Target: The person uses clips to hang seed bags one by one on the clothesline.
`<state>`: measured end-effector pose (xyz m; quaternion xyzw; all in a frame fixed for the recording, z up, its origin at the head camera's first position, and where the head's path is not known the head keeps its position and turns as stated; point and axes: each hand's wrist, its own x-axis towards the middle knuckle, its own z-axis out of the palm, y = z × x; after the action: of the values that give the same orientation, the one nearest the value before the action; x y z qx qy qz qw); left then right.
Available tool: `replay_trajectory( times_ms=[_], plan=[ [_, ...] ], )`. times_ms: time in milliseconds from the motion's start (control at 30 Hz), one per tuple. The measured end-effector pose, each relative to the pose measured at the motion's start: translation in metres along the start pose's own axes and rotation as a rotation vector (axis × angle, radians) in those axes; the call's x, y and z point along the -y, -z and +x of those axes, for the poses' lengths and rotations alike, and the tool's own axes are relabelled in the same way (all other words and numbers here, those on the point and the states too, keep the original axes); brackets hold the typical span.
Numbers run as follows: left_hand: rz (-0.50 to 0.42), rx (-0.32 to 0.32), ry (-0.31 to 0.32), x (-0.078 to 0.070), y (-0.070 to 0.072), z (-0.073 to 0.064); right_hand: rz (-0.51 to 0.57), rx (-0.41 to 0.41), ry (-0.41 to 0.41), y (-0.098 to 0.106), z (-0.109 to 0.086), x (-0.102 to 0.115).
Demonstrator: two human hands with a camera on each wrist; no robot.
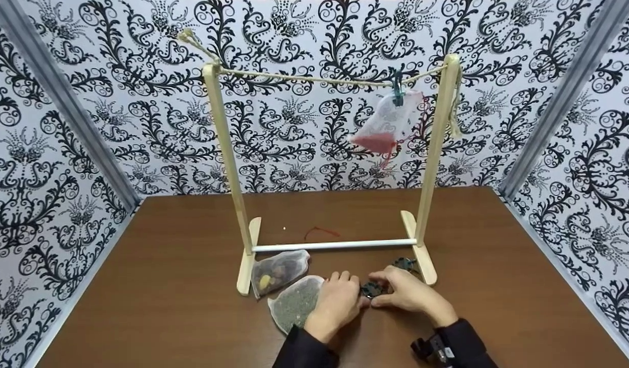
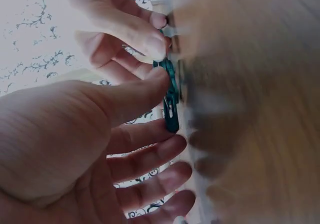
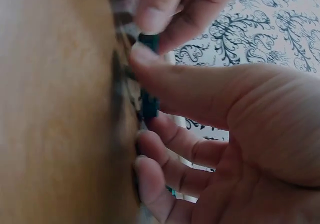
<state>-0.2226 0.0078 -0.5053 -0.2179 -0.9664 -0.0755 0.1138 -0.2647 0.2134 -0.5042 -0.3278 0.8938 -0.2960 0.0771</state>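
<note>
Close above the tabletop, a dark green plastic clothespin (image 1: pixel 372 290) sits between my two hands. My left hand (image 1: pixel 337 302) pinches one end of it with thumb and index finger, the other fingers spread loosely, as the left wrist view shows. From the other side my right hand (image 1: pixel 410 292) grips the same green clothespin (image 3: pixel 150 104) between thumb and fingers. Beside my left wrist lies a mesh bag of grey-green dried bits (image 1: pixel 294 305), partly covered by that hand. Behind it a mesh bag with brown and yellow pieces (image 1: pixel 279 272) rests against the stand's left foot.
A wooden stand (image 1: pixel 225 158) with a rope (image 1: pixel 304 78) spans the table. Near its right post, a green clothespin (image 1: pixel 398 88) holds a mesh bag with red contents (image 1: pixel 378 141). More green clothespins (image 1: pixel 404 264) lie beside the right foot. Behind the white crossbar (image 1: pixel 335 246) is a red string (image 1: pixel 322 230).
</note>
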Motion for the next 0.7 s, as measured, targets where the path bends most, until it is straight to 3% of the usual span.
replay_trajectory(
  times_ms=[233,700],
  plan=[
    [-0.053,0.085,-0.037,0.005,0.006,0.001,-0.024,0.006,0.007,-0.001,-0.002,0.001],
    [-0.181,0.054,-0.103,0.019,0.002,0.001,-0.014,0.006,-0.002,0.000,0.002,0.006]
  ],
)
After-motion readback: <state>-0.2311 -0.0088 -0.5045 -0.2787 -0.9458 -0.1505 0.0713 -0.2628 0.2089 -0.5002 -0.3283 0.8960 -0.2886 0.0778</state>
